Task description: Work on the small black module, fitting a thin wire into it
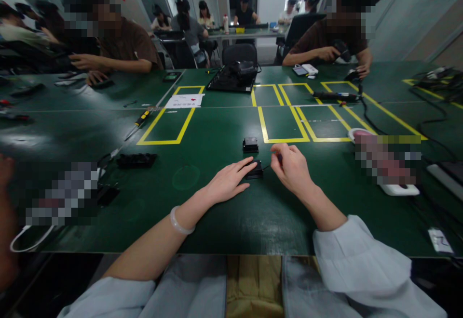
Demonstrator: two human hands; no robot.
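My left hand [228, 181] lies flat on the green table [217, 221], fingers stretched out, fingertips resting on a small black box [256, 170]. My right hand [290, 166] is just right of that box, its fingers curled in a pinch on something small that I cannot make out; a thin wire seems to run from it to the box. A second small black box [250, 144] sits a little farther away, untouched. A pale bangle [180, 222] is on my left wrist.
Yellow tape rectangles [166, 125] mark the table. A screwdriver [139, 122] and a black part [136, 160] lie at left, a black tray [232, 79] at the back, cables [369, 115] at right. Other people sit across the table and beyond.
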